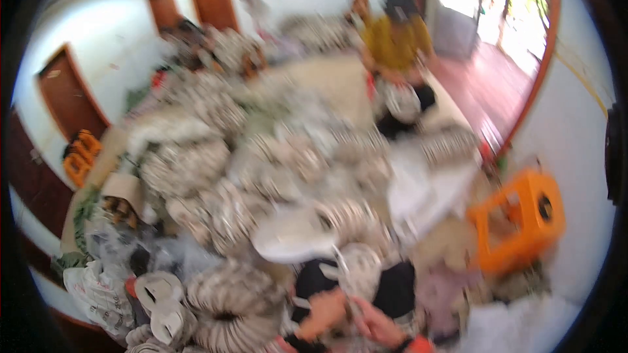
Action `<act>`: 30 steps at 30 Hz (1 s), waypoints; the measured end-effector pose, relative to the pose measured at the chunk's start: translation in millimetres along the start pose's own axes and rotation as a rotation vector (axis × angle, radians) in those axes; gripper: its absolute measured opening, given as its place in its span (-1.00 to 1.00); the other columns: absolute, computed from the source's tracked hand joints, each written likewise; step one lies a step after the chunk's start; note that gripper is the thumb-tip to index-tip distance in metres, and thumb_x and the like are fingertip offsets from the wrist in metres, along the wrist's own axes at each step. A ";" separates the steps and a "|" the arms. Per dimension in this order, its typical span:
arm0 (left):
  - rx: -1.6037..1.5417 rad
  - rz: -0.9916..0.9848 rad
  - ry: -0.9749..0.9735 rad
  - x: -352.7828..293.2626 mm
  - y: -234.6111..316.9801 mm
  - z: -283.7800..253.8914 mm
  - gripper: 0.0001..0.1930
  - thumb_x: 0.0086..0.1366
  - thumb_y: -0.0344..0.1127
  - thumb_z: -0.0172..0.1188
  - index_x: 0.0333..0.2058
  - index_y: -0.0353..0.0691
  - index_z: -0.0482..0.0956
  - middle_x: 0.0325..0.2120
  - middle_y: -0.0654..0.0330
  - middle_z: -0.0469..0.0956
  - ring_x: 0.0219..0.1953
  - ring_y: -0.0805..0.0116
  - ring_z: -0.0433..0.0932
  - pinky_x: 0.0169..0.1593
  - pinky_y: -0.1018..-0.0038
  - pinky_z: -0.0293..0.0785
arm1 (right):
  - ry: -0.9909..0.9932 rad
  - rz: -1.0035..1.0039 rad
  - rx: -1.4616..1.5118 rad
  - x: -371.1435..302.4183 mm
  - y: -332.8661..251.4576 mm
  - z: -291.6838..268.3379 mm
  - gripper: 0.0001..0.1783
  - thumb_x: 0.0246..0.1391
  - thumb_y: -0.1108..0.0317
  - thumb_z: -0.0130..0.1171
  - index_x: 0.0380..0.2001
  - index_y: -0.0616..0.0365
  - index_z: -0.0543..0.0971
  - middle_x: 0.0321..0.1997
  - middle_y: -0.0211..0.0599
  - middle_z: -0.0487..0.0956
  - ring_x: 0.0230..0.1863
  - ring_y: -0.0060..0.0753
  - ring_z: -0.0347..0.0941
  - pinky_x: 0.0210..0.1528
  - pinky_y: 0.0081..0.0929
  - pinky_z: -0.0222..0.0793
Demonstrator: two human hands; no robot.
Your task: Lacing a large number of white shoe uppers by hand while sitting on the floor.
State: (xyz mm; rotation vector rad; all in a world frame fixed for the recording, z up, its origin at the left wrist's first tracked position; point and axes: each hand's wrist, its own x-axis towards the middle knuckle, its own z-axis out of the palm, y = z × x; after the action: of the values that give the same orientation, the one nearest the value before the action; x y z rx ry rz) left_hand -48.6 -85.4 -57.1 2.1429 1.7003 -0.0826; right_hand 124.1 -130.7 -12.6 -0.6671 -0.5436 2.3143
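Note:
A pale shoe upper [360, 271] lies on my dark-clothed lap, a white lace-like strip [341, 263] running over it. Just below, my left hand [325, 312] is closed with its fingers curled at the upper's lower end. Close beside it on the right, my right hand [378, 324] is closed in a pinch at the same end. Blur hides exactly what lies between the fingertips. Past my lap rests a larger white, rounded, sole-shaped piece [294, 235], against a row of nested beige uppers [353, 221].
A curved stack of nested uppers [229, 307] is at my left, beside a printed white bag [98, 297]. An orange stool [520, 222] stands right. Heaps of uppers [186, 167] and clear plastic cover the floor ahead. A person in yellow [398, 46] sits beyond, near an open doorway [500, 46].

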 end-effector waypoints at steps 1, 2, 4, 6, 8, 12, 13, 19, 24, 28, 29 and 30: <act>0.025 0.001 0.098 3.7 0.3 19.0 -0.78 0.04 -0.23 0.04 -0.31 -0.09 0.50 -0.42 -0.02 0.56 -0.36 -0.01 0.56 -0.27 0.07 0.42 | 0.199 -0.140 -0.639 26.6 49.4 -95.0 -0.46 -0.02 0.38 0.01 0.09 0.19 0.23 -0.66 -0.41 0.39 -0.72 -0.56 0.32 -0.68 -0.62 0.22; -0.107 0.317 0.229 -6.4 -29.3 54.1 -0.80 0.01 -0.25 0.07 -0.37 -0.12 0.54 -0.46 -0.02 0.54 -0.40 0.00 0.53 -0.32 0.12 0.41 | -0.112 -0.103 0.085 -7.5 17.8 -8.2 -0.36 0.20 0.26 -0.12 0.30 -0.17 -0.07 -0.27 -0.39 0.50 -0.50 -0.77 0.40 -0.43 -0.75 0.34; -0.333 0.265 0.150 14.1 -15.6 59.7 -0.81 0.05 -0.28 0.02 -0.43 -0.21 0.55 -0.49 0.00 0.53 -0.44 0.05 0.49 -0.36 0.16 0.38 | 0.136 -0.260 -0.638 -29.3 23.0 5.2 -0.48 0.21 0.29 -0.18 0.25 -0.07 0.12 -0.22 -0.38 0.50 -0.43 -0.70 0.42 -0.35 -0.63 0.36; -0.311 0.201 0.313 2.2 -21.5 49.9 -0.78 0.10 -0.27 -0.03 -0.41 -0.24 0.54 -0.49 -0.01 0.53 -0.46 0.00 0.48 -0.37 0.11 0.37 | 0.040 -0.345 -0.454 -38.3 40.0 4.8 -0.27 0.11 -0.02 -0.07 0.29 -0.16 -0.04 -0.40 -0.42 0.43 -0.60 -0.73 0.24 -0.52 -0.76 0.23; -0.404 0.113 0.110 -26.2 4.7 -9.7 -0.71 0.14 -0.17 -0.03 -0.51 -0.26 0.56 -0.55 -0.03 0.51 -0.47 0.00 0.48 -0.33 0.16 0.36 | 0.007 -0.382 -0.369 -31.0 36.8 0.3 -0.14 0.05 -0.17 -0.01 0.31 -0.20 -0.12 -0.49 -0.44 0.40 -0.68 -0.75 0.15 -0.60 -0.82 0.16; -0.505 0.053 0.080 -13.5 26.3 -3.9 -0.65 0.15 -0.06 -0.07 -0.50 -0.16 0.60 -0.56 0.00 0.53 -0.48 0.01 0.50 -0.35 0.18 0.38 | -0.024 -0.161 -0.246 -24.6 22.0 -5.2 -0.21 0.10 -0.08 -0.04 0.31 -0.19 -0.10 -0.48 -0.46 0.40 -0.67 -0.75 0.15 -0.63 -0.82 0.13; -0.503 0.104 0.156 3.9 13.2 14.8 -0.68 0.17 -0.09 -0.07 -0.48 -0.17 0.57 -0.57 -0.01 0.51 -0.49 0.01 0.49 -0.38 0.18 0.37 | -0.020 -0.101 -0.194 -24.2 18.7 -4.4 -0.23 0.11 -0.05 -0.04 0.30 -0.19 -0.09 -0.48 -0.46 0.39 -0.67 -0.75 0.15 -0.63 -0.83 0.13; -0.512 0.159 0.259 -8.4 -9.7 -8.4 -0.68 0.21 -0.10 -0.06 -0.47 -0.25 0.46 -0.57 -0.04 0.44 -0.51 0.00 0.42 -0.43 0.17 0.29 | -0.040 0.079 0.076 -17.0 8.8 4.4 -0.32 0.18 0.09 -0.08 0.30 -0.18 -0.06 -0.47 -0.49 0.38 -0.66 -0.75 0.15 -0.67 -0.83 0.09; -0.435 0.105 0.153 -28.2 -0.8 -6.4 -0.68 0.20 -0.13 -0.06 -0.51 -0.25 0.51 -0.62 -0.02 0.48 -0.53 0.03 0.48 -0.49 0.21 0.34 | 0.022 0.166 0.192 -18.6 9.1 -11.6 -0.38 0.22 0.18 -0.10 0.30 -0.18 -0.03 -0.46 -0.52 0.38 -0.65 -0.75 0.15 -0.70 -0.84 0.07; -0.446 0.117 0.239 -52.9 -25.3 37.5 -0.77 0.16 -0.21 -0.01 -0.50 -0.23 0.51 -0.65 0.05 0.46 -0.61 0.10 0.42 -0.51 0.26 0.31 | 0.084 0.190 0.065 31.5 107.2 -124.7 -0.38 0.22 0.25 -0.09 0.29 -0.15 -0.02 -0.44 -0.53 0.38 -0.65 -0.77 0.15 -0.69 -0.82 0.06; -0.454 0.102 0.237 -62.1 -26.8 35.2 -0.79 0.14 -0.22 0.00 -0.48 -0.22 0.51 -0.64 0.06 0.47 -0.61 0.11 0.43 -0.53 0.26 0.31 | 0.114 0.281 -0.077 44.7 142.1 -162.1 -0.38 0.21 0.26 -0.08 0.29 -0.15 -0.02 -0.44 -0.53 0.38 -0.65 -0.77 0.15 -0.68 -0.82 0.07; -0.460 0.095 0.233 -69.1 -29.1 31.2 -0.82 0.12 -0.24 0.01 -0.46 -0.21 0.51 -0.63 0.07 0.47 -0.61 0.12 0.44 -0.54 0.26 0.30 | 0.146 0.363 -0.218 49.4 177.3 -193.7 -0.37 0.21 0.26 -0.08 0.29 -0.15 -0.02 -0.44 -0.53 0.39 -0.64 -0.77 0.16 -0.68 -0.82 0.07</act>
State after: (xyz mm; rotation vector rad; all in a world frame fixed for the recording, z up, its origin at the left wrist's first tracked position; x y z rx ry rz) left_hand -87.7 -154.7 -73.6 1.9304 1.5441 0.5507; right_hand 121.1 -181.4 -274.9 -1.1085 -0.6558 2.5312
